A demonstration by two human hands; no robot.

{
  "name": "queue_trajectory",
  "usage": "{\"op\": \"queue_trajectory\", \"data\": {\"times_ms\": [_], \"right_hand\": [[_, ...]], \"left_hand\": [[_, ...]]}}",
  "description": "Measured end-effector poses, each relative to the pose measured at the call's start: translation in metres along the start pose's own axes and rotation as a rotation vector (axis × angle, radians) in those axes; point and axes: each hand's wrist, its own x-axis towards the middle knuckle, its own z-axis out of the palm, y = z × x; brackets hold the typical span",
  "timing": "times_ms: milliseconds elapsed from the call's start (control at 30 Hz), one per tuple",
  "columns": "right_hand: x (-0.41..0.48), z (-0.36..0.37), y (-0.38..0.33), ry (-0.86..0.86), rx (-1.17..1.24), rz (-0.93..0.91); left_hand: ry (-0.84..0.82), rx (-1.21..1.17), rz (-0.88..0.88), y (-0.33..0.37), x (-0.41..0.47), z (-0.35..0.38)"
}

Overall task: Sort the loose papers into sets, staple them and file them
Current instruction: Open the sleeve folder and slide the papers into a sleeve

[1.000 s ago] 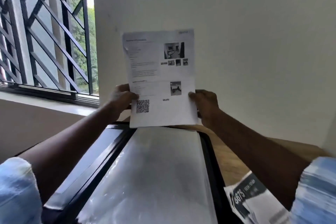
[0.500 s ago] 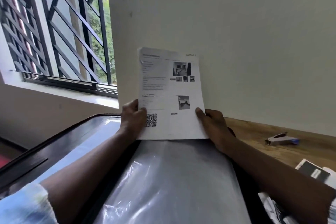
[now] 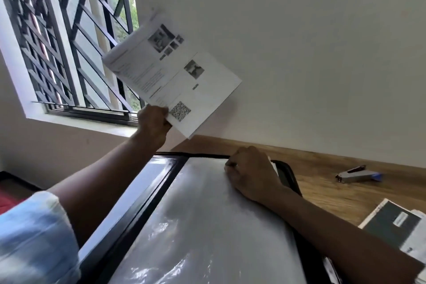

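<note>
One wide-angle camera, worn on your head, looks forward and down along your forearms, rolled so the wooden desk slants across the frame. It faces the pale wall, with the barred window at upper left. The file fills the foreground, close under the lens. The papers sit farther off, mid-frame.

Lighting: daylight from the barred window, overexposed at its top. Glare streaks the plastic sleeve. Motion blur; wide-angle bending at edges.
</note>
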Motion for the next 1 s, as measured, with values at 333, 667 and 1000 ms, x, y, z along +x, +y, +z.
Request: {"op": "queue_trajectory", "data": {"times_ms": [333,667,1000], "right_hand": [[-0.003,-0.004,-0.013,0.190,-0.138,-0.126],[-0.010,-0.003,-0.012,0.368,-0.107,0.106],[-0.007,-0.006,-0.008,0.279,-0.103,0.221]], "left_hand": [[0.001,0.146,-0.010,-0.073,-0.012,0.020],[-0.177,0.010,-0.146,-0.079,-0.012,0.024],[-0.361,0.129,-0.257,-0.080,-0.015,0.017]]}}
